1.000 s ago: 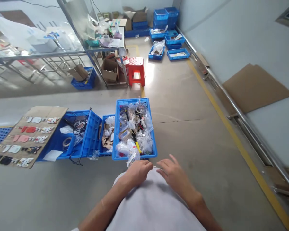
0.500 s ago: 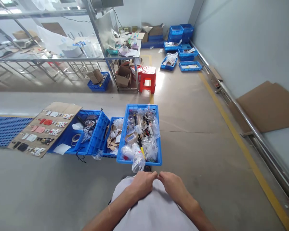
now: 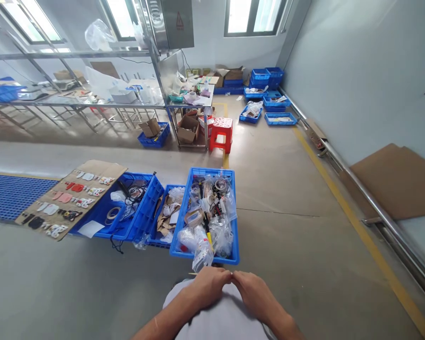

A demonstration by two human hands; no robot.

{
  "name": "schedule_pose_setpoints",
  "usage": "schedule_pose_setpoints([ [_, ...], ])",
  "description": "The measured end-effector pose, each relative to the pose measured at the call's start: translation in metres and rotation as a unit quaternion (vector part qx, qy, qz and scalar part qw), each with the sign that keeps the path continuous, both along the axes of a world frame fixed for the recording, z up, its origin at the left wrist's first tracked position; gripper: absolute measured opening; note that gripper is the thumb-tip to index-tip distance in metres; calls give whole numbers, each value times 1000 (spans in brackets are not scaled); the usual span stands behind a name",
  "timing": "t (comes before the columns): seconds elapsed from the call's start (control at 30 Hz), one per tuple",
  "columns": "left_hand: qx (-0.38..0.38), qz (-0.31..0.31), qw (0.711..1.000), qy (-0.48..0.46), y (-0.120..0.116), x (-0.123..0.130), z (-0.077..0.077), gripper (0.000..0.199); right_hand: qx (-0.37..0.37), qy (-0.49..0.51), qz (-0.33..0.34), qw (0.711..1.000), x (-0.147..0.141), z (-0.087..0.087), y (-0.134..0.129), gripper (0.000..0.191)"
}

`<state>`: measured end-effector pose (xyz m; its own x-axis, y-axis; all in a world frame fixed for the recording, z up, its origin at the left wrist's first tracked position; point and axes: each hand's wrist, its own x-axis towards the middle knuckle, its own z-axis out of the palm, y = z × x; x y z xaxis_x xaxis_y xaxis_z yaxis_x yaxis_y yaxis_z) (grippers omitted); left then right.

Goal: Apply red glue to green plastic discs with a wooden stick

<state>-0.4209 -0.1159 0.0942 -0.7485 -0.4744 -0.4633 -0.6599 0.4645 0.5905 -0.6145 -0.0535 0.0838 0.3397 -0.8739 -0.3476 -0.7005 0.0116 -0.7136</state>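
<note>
Head view tilted up since before, left hand (image 3: 207,285) and right hand (image 3: 255,290) pressed together, pinched item unclear

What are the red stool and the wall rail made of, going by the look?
The red stool looks like moulded plastic: smooth, one-piece shape. The wall rail looks like polished steel tube, probably stainless, with bright highlights along it.

Left hand (image 3: 207,286) and right hand (image 3: 255,291) are meeting at the fingertips (image 3: 228,275) above the torso (image 3: 216,314), wrists bending, left forearm (image 3: 166,315) and right forearm (image 3: 281,321) angling inward.
</note>
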Motion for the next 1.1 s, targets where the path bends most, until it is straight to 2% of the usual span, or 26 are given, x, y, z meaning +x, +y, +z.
schedule_pose_setpoints([
  [0.3, -7, 1, 1000, -9, -6, 1, -3, 23, -1, -40, -8, 999, -2, 7, -7, 38],
  [0.67, 7, 10, 1000, -21, -8, 5, 0, 23, 0, -39, 2, 999, 2, -3, -10, 37],
  [0.83, 14, 38, 999, -35, -6, 4, 2, 30, -3, 50, 4, 999, 9, -3, -11, 32],
  [0.97, 30, 66, 997, -38, -3, 2, 6, 37, 14, 132, 12, 991, 16, 6, -14, 30],
  [1.1, 49, 91, 994, -34, -2, 1, 6, 40, 27, 160, 5, 987, 21, 15, -18, 34],
])
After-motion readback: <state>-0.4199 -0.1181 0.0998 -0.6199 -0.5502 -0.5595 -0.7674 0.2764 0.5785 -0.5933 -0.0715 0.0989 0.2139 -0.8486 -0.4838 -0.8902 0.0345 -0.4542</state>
